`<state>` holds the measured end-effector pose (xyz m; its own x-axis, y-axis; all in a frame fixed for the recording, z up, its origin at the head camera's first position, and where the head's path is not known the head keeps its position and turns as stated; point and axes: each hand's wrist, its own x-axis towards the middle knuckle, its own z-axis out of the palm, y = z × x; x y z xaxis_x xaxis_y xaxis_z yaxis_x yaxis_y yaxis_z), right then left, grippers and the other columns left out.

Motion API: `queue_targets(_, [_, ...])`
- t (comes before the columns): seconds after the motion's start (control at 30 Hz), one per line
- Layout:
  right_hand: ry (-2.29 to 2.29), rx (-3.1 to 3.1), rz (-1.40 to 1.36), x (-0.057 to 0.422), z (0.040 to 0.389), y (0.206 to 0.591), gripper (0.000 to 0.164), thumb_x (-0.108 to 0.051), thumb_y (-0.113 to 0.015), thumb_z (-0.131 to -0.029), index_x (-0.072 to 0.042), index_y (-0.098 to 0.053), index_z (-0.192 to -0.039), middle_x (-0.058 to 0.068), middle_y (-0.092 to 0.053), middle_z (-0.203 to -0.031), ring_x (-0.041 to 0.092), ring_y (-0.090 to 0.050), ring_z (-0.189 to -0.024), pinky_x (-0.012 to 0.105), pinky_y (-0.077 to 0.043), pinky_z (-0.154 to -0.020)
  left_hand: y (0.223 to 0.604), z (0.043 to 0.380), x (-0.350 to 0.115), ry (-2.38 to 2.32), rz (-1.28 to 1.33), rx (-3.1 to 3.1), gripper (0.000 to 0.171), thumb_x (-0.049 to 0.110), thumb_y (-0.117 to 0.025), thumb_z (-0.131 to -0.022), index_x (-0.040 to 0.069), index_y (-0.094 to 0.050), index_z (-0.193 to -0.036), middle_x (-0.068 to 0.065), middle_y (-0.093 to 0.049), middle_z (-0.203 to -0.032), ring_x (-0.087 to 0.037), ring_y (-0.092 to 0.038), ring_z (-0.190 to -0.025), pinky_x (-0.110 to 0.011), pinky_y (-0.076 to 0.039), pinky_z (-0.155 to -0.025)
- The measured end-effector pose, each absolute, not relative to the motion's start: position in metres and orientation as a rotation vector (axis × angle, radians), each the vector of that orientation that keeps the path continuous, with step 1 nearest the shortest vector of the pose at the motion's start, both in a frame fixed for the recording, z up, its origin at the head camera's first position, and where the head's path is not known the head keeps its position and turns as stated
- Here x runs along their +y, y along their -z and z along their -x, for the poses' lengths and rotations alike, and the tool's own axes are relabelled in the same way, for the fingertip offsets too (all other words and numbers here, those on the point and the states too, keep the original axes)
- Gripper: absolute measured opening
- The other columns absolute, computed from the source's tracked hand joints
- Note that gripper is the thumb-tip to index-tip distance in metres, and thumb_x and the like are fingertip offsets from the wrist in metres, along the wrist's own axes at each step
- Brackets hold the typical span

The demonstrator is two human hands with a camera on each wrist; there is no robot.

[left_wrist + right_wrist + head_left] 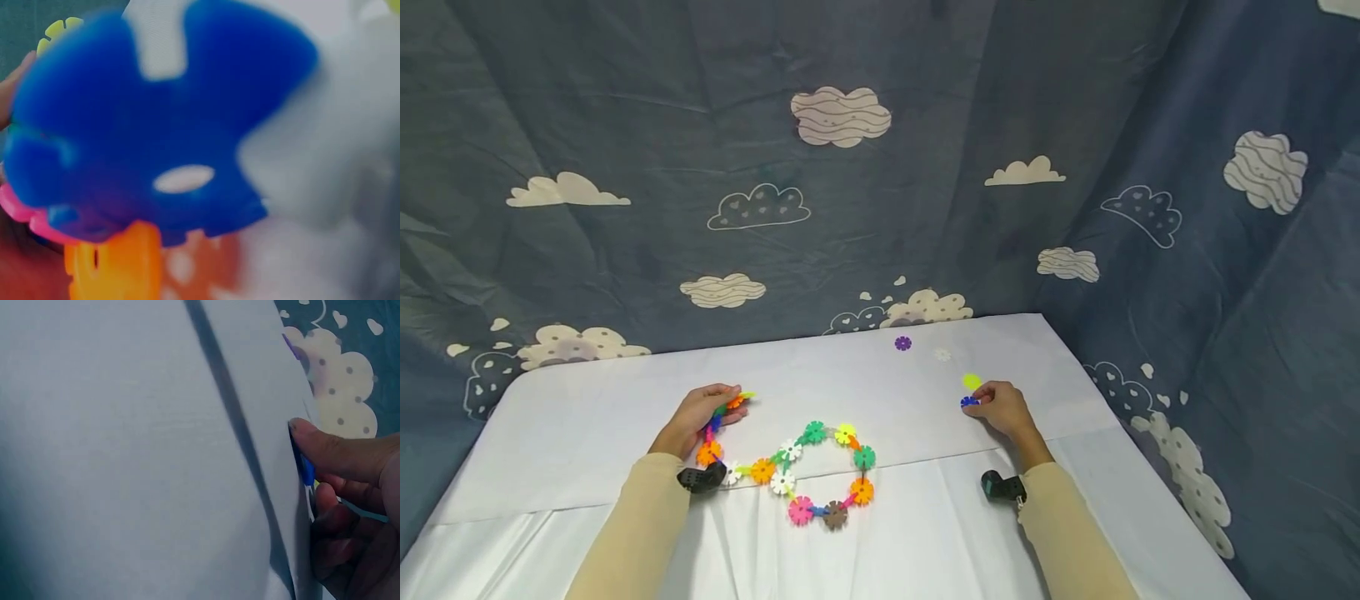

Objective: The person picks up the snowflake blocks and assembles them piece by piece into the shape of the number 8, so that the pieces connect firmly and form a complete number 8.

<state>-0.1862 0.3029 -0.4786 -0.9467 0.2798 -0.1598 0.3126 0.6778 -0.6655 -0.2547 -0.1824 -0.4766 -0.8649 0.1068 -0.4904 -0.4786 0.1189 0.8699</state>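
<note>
My left hand [696, 414] holds the free end of a chain of interlocking plastic flower discs, an orange disc [735, 402] and a yellow one at its fingertips. The chain runs down past the wrist and joins a loop of linked discs [801, 510] lying on the table. A blue disc [106, 112] of the chain fills much of the left wrist view, blurred and close. Over at the right, my right hand [1006, 408] pinches a loose blue flower disc [968, 402] between thumb and fingers, close to the tabletop.
Just beyond the right hand lies a yellow disc [972, 381]. A white disc [942, 354] and a purple disc [903, 343] are farther back. The white-covered table [925, 533] ends at a dark cloud-patterned curtain [925, 208], which also runs along the right side.
</note>
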Motion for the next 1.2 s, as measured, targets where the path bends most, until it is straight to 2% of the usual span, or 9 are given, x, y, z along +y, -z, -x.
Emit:
queue_targets(0.2, [1.093,2.890,-0.446,0.298,0.188,0.479,0.030,-0.011,-0.078,-0.081,-0.001,-0.060,-0.103,0.012,-0.059,-0.092,0.026,-0.053,-0.085,0.036,-0.045,-0.074,0.480,0.255,-0.185,-1.810,0.343,1.966,0.043,0.029,-0.056,-0.099,0.000,-0.047,-0.130,-0.014,-0.061,-0.117,-0.012,-0.071,-0.080,-0.025,-0.056,-0.077])
queue_targets(0.43, [1.458,2.759,-0.238,0.272,0.199,0.480,0.020,0.005,-0.066,-0.086,0.003,-0.059,-0.104,0.014,-0.063,-0.081,0.017,-0.059,-0.060,0.027,-0.050,-0.053,0.480,0.254,-0.186,-1.812,0.381,1.994,0.045,0.027,-0.053,-0.100,-0.001,-0.045,-0.135,-0.021,-0.055,-0.128,-0.011,-0.070,-0.078,-0.024,-0.056,-0.075])
queue_targets(0.6, [1.662,2.594,-0.178,0.222,0.213,0.475,0.021,0.006,-0.066,-0.086,0.004,-0.062,-0.106,0.014,-0.062,-0.081,0.018,-0.061,-0.057,0.029,-0.055,-0.052,0.483,0.256,-0.181,-1.819,0.386,1.994,0.044,0.026,-0.054,-0.100,-0.002,-0.047,-0.134,-0.020,-0.057,-0.126,-0.013,-0.070,-0.079,-0.024,-0.056,-0.076])
queue_targets(0.9, [1.791,2.377,0.169,0.116,0.243,0.462,0.019,0.005,-0.068,-0.085,0.006,-0.066,-0.103,0.012,-0.066,-0.079,0.019,-0.063,-0.056,0.031,-0.055,-0.052,0.484,0.257,-0.180,-1.826,0.384,1.994,0.042,0.024,-0.053,-0.100,-0.003,-0.047,-0.132,-0.021,-0.058,-0.123,-0.013,-0.070,-0.078,-0.024,-0.056,-0.074])
queue_targets(0.97, [1.800,2.342,0.199,0.096,0.247,0.458,0.018,0.005,-0.068,-0.085,0.006,-0.066,-0.103,0.011,-0.066,-0.078,0.017,-0.062,-0.055,0.030,-0.055,-0.051,0.483,0.258,-0.180,-1.851,0.367,1.976,0.042,0.023,-0.053,-0.100,-0.004,-0.047,-0.132,-0.022,-0.058,-0.123,-0.013,-0.070,-0.078,-0.025,-0.056,-0.075])
queue_targets(1.0, [1.796,2.320,0.226,0.088,0.247,0.453,0.019,0.006,-0.067,-0.085,0.008,-0.065,-0.104,0.015,-0.067,-0.078,0.023,-0.063,-0.056,0.032,-0.055,-0.052,0.483,0.258,-0.180,-1.859,0.362,1.970,0.042,0.022,-0.053,-0.100,-0.004,-0.046,-0.132,-0.022,-0.057,-0.123,-0.013,-0.070,-0.078,-0.025,-0.056,-0.075])
queue_targets(1.2, [1.750,2.253,0.207,0.047,0.255,0.455,0.016,0.004,-0.067,-0.085,0.006,-0.065,-0.101,0.012,-0.067,-0.069,0.022,-0.063,-0.054,0.028,-0.053,-0.051,0.480,0.257,-0.179,-1.830,0.385,1.986,0.040,0.023,-0.052,-0.101,-0.003,-0.048,-0.131,-0.023,-0.057,-0.126,-0.014,-0.070,-0.080,-0.025,-0.056,-0.076])
